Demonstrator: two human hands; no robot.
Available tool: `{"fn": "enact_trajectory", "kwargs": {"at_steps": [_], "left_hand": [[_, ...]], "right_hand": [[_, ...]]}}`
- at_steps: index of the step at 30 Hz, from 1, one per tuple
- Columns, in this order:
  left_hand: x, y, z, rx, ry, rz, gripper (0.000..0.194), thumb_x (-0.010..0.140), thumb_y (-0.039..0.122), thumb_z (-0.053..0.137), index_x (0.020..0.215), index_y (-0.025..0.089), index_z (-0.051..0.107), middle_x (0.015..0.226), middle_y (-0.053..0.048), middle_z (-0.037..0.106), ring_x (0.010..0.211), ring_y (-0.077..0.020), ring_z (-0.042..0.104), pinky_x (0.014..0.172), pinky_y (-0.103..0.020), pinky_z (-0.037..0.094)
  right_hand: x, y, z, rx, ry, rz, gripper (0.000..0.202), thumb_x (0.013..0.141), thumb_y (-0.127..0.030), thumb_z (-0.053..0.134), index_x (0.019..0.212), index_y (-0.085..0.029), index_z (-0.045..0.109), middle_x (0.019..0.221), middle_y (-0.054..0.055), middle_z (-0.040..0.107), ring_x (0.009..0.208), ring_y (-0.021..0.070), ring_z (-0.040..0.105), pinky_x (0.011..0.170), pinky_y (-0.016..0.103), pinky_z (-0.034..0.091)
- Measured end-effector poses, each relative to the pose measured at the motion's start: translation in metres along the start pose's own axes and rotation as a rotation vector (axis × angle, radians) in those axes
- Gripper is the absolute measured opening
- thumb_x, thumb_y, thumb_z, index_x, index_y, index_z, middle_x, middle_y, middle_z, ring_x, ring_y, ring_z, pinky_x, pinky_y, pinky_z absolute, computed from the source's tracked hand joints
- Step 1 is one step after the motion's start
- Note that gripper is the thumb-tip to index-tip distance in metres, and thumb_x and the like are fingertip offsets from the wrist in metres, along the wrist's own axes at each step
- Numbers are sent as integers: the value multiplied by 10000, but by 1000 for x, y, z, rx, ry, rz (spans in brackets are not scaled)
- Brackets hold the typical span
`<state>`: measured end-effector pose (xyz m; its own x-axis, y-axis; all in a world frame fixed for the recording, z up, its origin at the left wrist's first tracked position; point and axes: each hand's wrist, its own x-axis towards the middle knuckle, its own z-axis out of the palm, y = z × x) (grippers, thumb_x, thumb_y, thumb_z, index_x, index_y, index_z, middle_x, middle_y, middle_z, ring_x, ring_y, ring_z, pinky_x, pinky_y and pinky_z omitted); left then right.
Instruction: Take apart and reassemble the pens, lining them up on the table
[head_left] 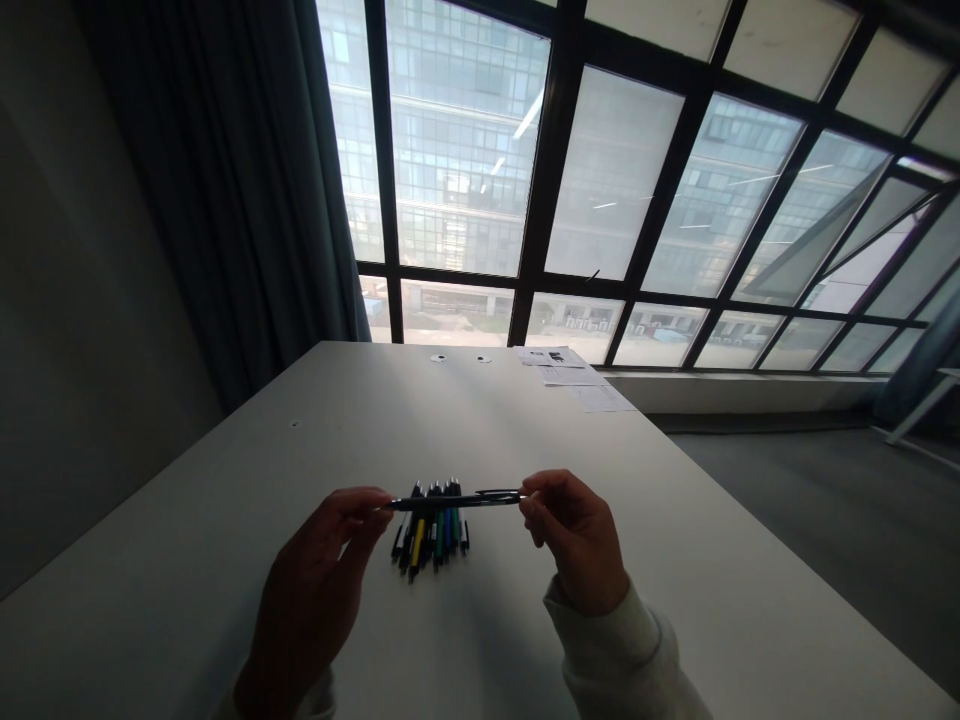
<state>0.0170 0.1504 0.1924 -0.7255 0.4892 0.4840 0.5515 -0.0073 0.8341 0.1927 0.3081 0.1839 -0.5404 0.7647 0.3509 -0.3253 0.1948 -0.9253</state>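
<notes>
A dark pen [457,501] with a clip is held level between my two hands, above the white table [360,410]. My left hand [319,580] pinches its left end between thumb and fingers. At the other end, beside the clip, my right hand [577,535] grips the pen with its fingertips. Below and behind the held pen lies a bunch of several pens [437,540], side by side, their long axes running away from me. Black, yellow, green, blue and white barrels show among them. The held pen hides part of the bunch.
Several paper sheets [574,377] lie at the table's far right corner. Two small round white pieces [439,358] are near the far edge. A dark curtain [247,200] hangs at the left, and large black-framed windows [465,140] stand beyond the table.
</notes>
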Motion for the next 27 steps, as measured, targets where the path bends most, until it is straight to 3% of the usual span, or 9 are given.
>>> {"fn": "enact_trajectory", "kwargs": {"at_steps": [7, 15, 19, 27], "left_hand": [[0, 0, 2, -25, -14, -45, 325, 817, 532, 587, 904, 222, 636, 825, -20, 683, 705, -176, 635, 680, -290, 540], [5, -17, 0, 60, -95, 77, 325, 852, 514, 552, 916, 202, 617, 934, -49, 691, 737, -166, 647, 643, -245, 522], [6, -30, 3, 130, -186, 70, 343, 879, 525, 501, 945, 205, 606, 948, -49, 686, 790, -175, 649, 686, -258, 525], [8, -58, 15, 238, -455, -7, 374, 897, 546, 436, 887, 205, 592, 793, -17, 664, 686, -179, 621, 593, -265, 479]], "right_hand": [[1, 2, 0, -14, -4, 7, 147, 801, -287, 712, 905, -195, 662, 666, -12, 588, 546, 97, 481, 458, 219, 407], [2, 3, -1, -56, -16, 37, 163, 817, -317, 693, 897, -177, 673, 611, -20, 561, 539, 103, 492, 479, 236, 420], [7, 15, -5, -87, -23, 71, 189, 803, -333, 693, 885, -164, 677, 612, -16, 567, 536, 108, 500, 479, 244, 431], [21, 53, -13, -199, -34, 194, 198, 742, -298, 688, 832, -122, 681, 596, -4, 576, 548, 124, 527, 484, 260, 468]]}}
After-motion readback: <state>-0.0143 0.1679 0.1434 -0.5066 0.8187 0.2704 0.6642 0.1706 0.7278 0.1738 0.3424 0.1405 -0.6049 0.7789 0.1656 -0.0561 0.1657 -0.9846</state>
